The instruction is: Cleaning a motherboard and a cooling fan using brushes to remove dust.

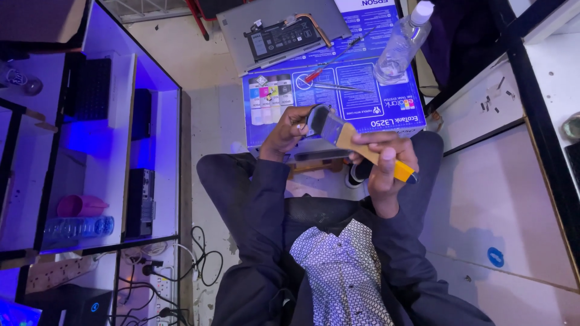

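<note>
Over the lap, the right hand (386, 163) is closed round a brush (356, 142) with a smooth wooden handle, yellow tip and metal ferrule; the left hand (290, 130) curls its fingers on a dark rounded part (317, 118) at the bristles; a loose grip could drop it; beyond, on a glossy box (362, 84), a clear bottle (402, 42) could tip onto the opened laptop (278, 33).
</note>
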